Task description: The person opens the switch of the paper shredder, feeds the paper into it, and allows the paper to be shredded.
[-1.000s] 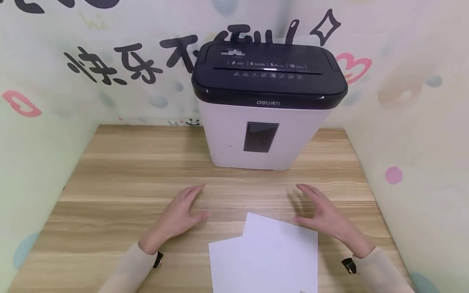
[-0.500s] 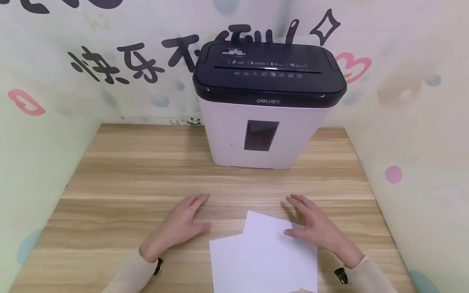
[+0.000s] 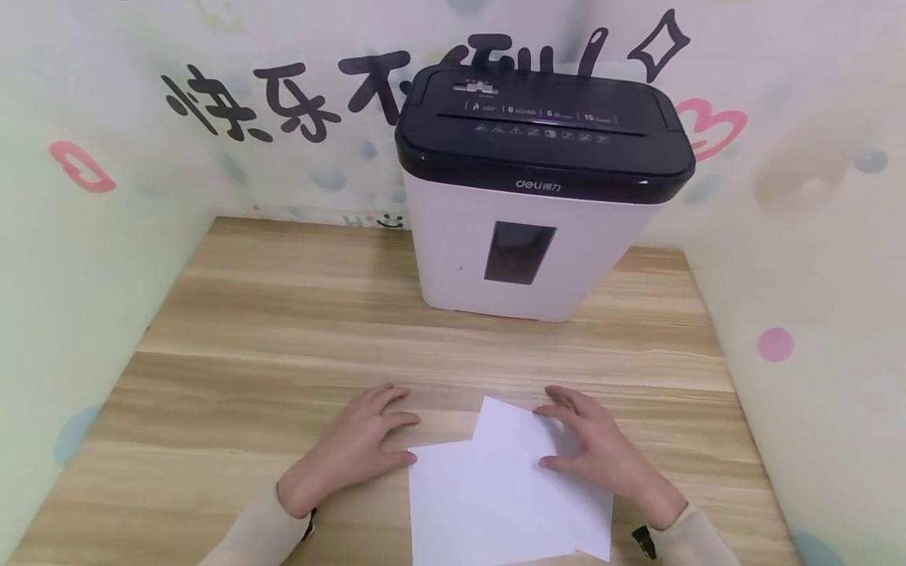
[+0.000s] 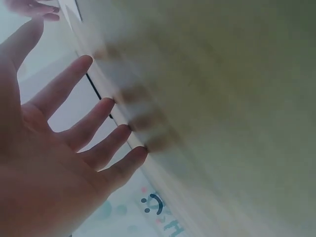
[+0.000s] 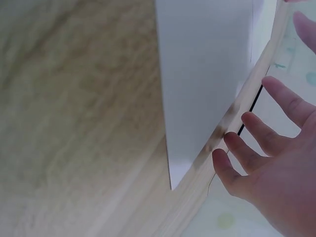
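Note:
Overlapping sheets of white paper (image 3: 488, 503) lie fanned at the near middle of the wooden table. My left hand (image 3: 357, 440) is at their left side, fingers spread and thumb tip right at the upper left corner. In the left wrist view the left hand (image 4: 64, 133) has its fingers extended, with nothing in them. Over the upper right part of the paper is my right hand (image 3: 598, 444), its fingers loosely bent and apart. The right wrist view shows the right hand (image 5: 276, 148) beside the edge of the paper (image 5: 197, 74), holding nothing.
A white paper shredder (image 3: 453, 244) with a black top (image 3: 545, 149) stands at the back of the table (image 3: 283, 314). A narrow feed slot runs across its top. Patterned walls (image 3: 814, 236) enclose the table at the back and both sides.
The right hand has moved left and toward the person, over the paper. The left hand has come closer to the paper's upper left corner. The head view has shifted slightly.

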Demonstrator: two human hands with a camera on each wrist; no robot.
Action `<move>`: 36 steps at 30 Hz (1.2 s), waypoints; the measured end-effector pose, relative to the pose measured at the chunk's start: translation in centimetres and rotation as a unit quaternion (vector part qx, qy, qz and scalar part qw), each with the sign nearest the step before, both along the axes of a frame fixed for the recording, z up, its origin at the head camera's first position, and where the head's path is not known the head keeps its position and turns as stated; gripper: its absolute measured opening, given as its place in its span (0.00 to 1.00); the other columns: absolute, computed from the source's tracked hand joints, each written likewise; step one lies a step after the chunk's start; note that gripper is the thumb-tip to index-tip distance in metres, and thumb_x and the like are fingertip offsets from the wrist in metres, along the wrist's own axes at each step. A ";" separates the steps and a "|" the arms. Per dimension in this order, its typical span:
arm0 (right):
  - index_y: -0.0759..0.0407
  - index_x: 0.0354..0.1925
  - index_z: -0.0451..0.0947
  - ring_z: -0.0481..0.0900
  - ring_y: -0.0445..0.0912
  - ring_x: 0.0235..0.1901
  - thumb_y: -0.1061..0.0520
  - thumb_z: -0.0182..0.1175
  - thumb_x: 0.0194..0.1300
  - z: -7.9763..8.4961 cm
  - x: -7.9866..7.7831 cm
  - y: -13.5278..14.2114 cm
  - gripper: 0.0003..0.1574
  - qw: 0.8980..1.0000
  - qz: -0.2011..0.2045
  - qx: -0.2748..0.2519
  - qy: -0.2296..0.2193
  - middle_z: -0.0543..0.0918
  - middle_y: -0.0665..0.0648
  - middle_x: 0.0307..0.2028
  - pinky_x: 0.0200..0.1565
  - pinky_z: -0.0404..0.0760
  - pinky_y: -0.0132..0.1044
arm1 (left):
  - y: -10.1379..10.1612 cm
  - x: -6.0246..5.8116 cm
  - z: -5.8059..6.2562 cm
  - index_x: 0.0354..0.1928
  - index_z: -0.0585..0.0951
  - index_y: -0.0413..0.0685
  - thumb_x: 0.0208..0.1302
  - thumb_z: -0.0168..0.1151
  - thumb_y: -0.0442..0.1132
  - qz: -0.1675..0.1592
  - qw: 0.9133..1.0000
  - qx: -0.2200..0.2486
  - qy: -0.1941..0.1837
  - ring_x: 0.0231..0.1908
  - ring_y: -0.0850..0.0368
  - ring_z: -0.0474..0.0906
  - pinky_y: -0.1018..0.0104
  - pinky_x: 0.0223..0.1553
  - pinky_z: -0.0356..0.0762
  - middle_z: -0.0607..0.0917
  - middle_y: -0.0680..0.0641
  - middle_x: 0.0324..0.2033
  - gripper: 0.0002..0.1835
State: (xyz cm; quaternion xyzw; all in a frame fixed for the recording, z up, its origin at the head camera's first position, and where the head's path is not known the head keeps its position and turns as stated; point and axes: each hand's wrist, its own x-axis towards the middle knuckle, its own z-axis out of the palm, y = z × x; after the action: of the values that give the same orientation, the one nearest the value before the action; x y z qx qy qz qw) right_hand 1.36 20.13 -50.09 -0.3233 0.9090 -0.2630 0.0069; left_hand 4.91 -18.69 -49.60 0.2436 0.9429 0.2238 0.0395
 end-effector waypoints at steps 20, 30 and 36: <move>0.52 0.48 0.81 0.64 0.64 0.66 0.47 0.83 0.37 -0.6 1.2 -0.7 0.37 0.999 -0.026 0.025 0.004 0.71 0.65 0.64 0.61 0.63 0.65 | 1.9 1.9 -0.9 0.53 0.79 0.56 0.37 0.80 0.63 0.024 0.998 -0.062 0.023 0.69 0.34 0.59 0.35 0.66 0.59 0.69 0.40 0.68 0.39; 0.54 0.42 0.79 0.67 0.63 0.63 0.49 0.84 0.36 -0.6 1.0 -1.1 0.35 0.998 -0.038 0.045 0.011 0.73 0.63 0.58 0.62 0.65 0.63 | 2.7 1.7 -0.5 0.39 0.81 0.57 0.37 0.83 0.54 0.044 0.997 -0.051 0.029 0.68 0.33 0.62 0.35 0.65 0.61 0.72 0.41 0.64 0.26; 0.51 0.37 0.79 0.70 0.59 0.57 0.51 0.84 0.35 -0.3 1.2 -1.5 0.30 0.997 -0.047 0.058 0.002 0.75 0.59 0.53 0.59 0.66 0.59 | 3.2 1.6 -0.6 0.30 0.81 0.58 0.37 0.84 0.48 0.023 0.999 -0.034 0.029 0.66 0.35 0.65 0.39 0.67 0.60 0.76 0.43 0.60 0.20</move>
State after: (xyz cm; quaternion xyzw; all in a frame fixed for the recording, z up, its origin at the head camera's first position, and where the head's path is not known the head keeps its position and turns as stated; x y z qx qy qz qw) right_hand 2.52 18.62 -50.35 -0.2794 0.9370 -0.2092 0.0111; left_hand 6.51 -15.53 -50.17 0.2269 0.9561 0.1849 0.0152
